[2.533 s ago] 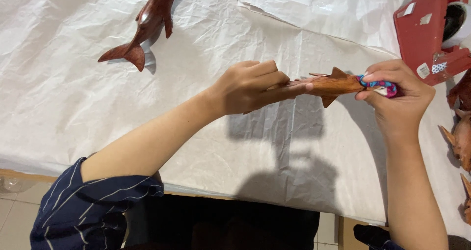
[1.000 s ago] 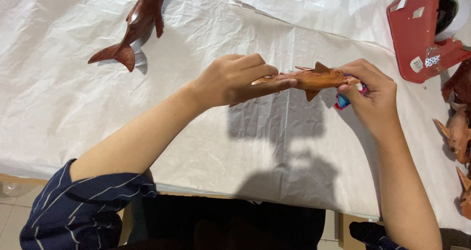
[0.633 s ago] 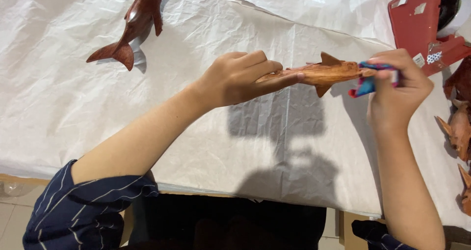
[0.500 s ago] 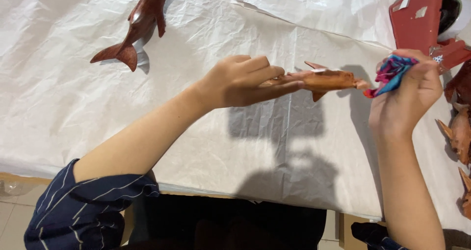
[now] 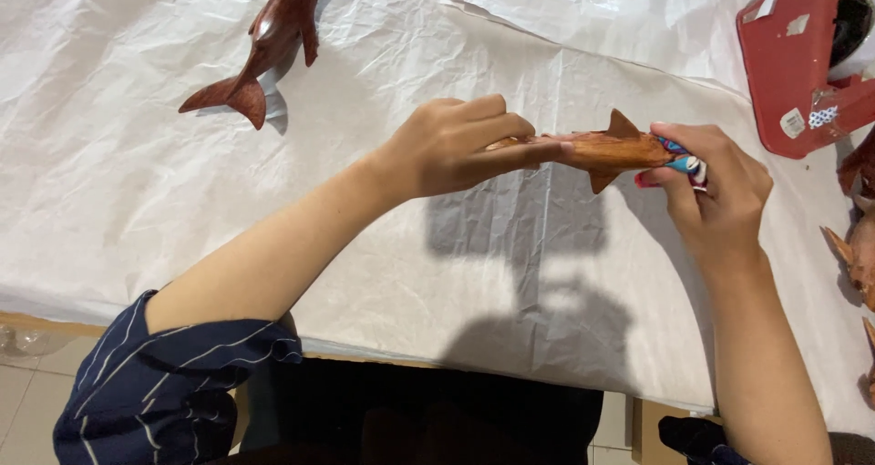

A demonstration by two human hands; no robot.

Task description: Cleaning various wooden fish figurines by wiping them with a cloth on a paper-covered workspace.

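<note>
Head cam is looking down at a table covered w/ white paper [image 5: 137, 182]. Left hand [image 5: 456, 146] is closing fingers around the tail end of a light wooden fish carving [image 5: 602, 148], holding it level above the paper, not touching the table. Right hand [image 5: 715, 191] is pinching a small multicoloured cloth or pad [image 5: 685, 161] against the head end of the carving, fingers curled tight on it; can't tell exactly what the pad is.

Judging by the grip, the rubbing/polishing step is underway at the nose end. Next stroke prob. needs the left hand bracing firm so the carving isn't twisting, and the right hand keeping the pad flat while working around the fin.

Elsewhere: a darker reddish dolphin carving [image 5: 264, 50] is lying on the paper, well apart, upper left. A red tape dispenser [image 5: 793, 64] is sitting at upper right; more brown carved pieces [image 5: 852, 255] are poking in at the right edge.
</note>
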